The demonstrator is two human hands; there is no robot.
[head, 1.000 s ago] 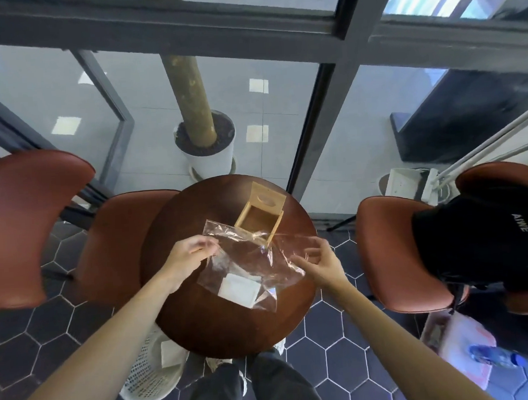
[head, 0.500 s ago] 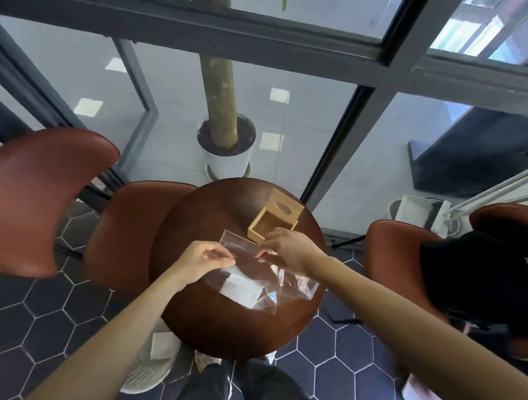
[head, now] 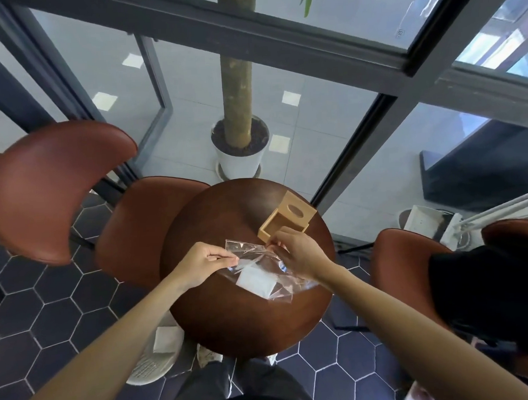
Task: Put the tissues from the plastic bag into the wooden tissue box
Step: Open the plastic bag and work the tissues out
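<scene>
A clear plastic bag (head: 267, 262) lies on the round dark wooden table (head: 232, 320), with a white folded stack of tissues (head: 254, 281) inside it. My left hand (head: 203, 264) pinches the bag's top edge on the left. My right hand (head: 299, 254) pinches the same edge on the right, just in front of the wooden tissue box (head: 283, 221). The box lies on its side at the table's far right, its open side facing me and its oval-slotted lid panel behind.
Brown chairs stand to the left (head: 51, 192), far left of the table (head: 145, 227) and right (head: 414, 283); a black garment (head: 491, 295) lies on the right one. A white mesh bin (head: 155, 358) sits under the table. A potted tree (head: 240, 152) stands beyond the glass.
My right hand moved from the bag's right side to its top edge near my left hand. The bag dropped lower onto the table and the camera tilted upward.
</scene>
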